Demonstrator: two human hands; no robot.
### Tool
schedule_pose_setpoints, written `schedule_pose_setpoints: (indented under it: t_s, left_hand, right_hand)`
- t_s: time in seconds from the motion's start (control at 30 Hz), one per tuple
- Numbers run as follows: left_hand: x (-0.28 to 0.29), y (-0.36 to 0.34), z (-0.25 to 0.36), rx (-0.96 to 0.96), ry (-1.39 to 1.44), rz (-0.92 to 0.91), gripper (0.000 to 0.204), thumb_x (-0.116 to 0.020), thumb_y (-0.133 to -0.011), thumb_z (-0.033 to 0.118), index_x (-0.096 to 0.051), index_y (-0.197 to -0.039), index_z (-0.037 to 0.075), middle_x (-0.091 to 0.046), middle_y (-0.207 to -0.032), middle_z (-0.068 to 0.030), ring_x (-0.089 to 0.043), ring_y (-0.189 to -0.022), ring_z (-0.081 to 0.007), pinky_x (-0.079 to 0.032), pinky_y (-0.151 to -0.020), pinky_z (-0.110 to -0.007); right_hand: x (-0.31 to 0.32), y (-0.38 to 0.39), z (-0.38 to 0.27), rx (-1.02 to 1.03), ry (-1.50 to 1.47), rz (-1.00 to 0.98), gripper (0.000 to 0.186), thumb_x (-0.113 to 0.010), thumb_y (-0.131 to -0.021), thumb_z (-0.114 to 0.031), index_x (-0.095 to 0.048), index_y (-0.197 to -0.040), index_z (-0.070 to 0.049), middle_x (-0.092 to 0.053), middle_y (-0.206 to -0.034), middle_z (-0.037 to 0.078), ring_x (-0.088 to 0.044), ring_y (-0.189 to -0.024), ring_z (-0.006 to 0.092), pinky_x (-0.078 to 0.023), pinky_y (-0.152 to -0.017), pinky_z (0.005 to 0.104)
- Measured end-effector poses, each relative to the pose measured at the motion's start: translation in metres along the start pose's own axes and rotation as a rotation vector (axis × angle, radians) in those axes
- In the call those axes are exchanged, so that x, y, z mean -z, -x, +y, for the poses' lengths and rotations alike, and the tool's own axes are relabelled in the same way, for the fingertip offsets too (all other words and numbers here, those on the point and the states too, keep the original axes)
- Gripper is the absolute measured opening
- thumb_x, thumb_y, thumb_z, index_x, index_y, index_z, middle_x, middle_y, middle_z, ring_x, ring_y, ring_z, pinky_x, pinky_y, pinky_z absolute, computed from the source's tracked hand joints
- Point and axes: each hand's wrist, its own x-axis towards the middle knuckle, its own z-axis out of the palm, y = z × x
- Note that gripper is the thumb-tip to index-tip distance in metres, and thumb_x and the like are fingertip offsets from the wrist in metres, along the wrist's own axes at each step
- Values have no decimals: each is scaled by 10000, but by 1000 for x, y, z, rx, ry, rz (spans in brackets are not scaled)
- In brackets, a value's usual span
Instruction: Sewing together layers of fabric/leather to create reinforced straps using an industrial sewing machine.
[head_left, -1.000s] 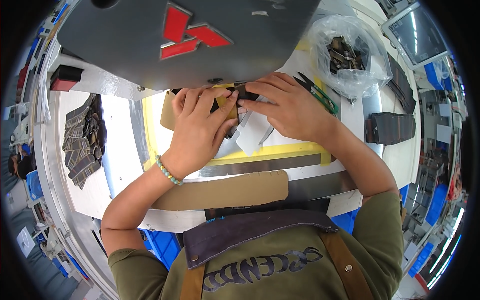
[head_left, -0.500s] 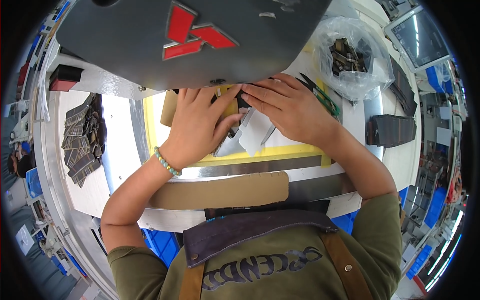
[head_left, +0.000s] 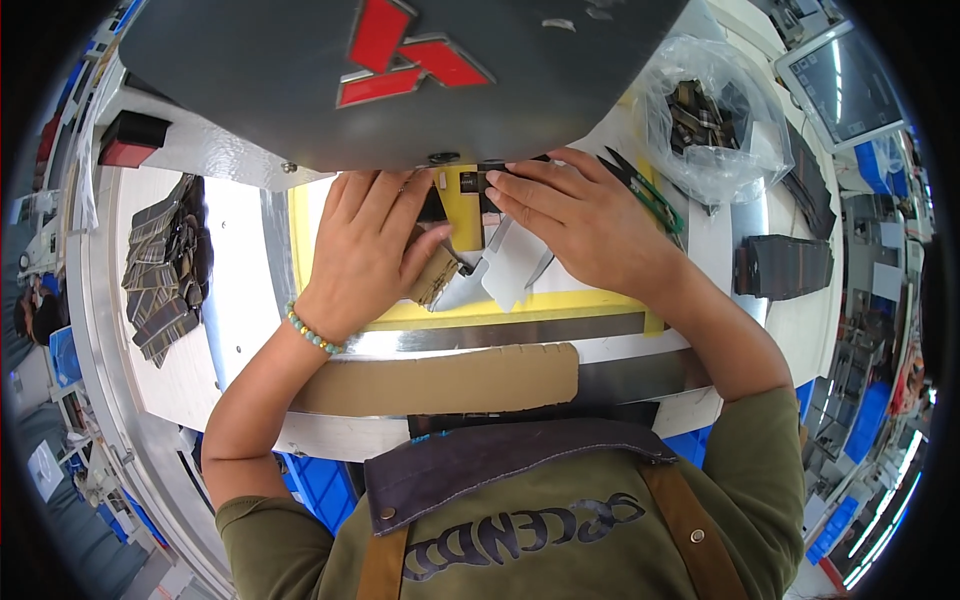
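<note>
My left hand lies palm down under the machine head, fingers stretched forward and thumb apart. A dark fabric piece shows at its fingertips, and a brown cardboard piece sits by its thumb. Across the gap, my right hand is flat with fingers extended, its fingertips touching a small dark piece. Between the hands runs a yellow strip with a small dark label on it. A white flat plate juts toward me below the right fingertips. The right thumb is hidden.
The dark machine head with a red emblem overhangs the work. Striped fabric pieces are heaped left. A plastic bag of pieces, green-handled scissors and a dark stack are right. A cardboard strip lines the front edge.
My left hand has shifted left and slightly back toward me, uncovering more of the yellow strip and the dark label. My right hand has barely moved.
</note>
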Motion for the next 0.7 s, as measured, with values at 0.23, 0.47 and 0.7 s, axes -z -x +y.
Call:
schedule_pose_setpoints:
  t_s: [0.23,0.47,0.7]
  left_hand:
    - [3,-3,-1,-92,17,-132,652,-815,-902,310,-663,-1466,21,-648,-1484,-132,-570,-1345,-366,-453,-1147,-499]
    - [8,-5,2,-153,7,-153,734,-824,-881,338,-628,-1502,0,-628,-1542,-142,-586,-1361,-369,-473,-1149,-496]
    - [10,-6,3,-114,48,-197,761,-836,-866,304,-603,-1517,-14,-615,-1546,-165,-578,-1380,-379,-476,-1175,-492]
  right_hand:
    - [-3,-4,0,-21,-82,59,388,-633,-966,-121,-745,-1330,-52,-706,-1429,48,-635,-1342,220,-472,-1178,444]
    - [-6,-2,1,-20,-86,86,377,-653,-948,-113,-759,-1305,-49,-720,-1407,47,-648,-1328,223,-481,-1175,436]
    - [-6,-3,3,-15,-62,81,390,-670,-932,-108,-760,-1306,-51,-718,-1412,45,-649,-1330,220,-483,-1172,432]
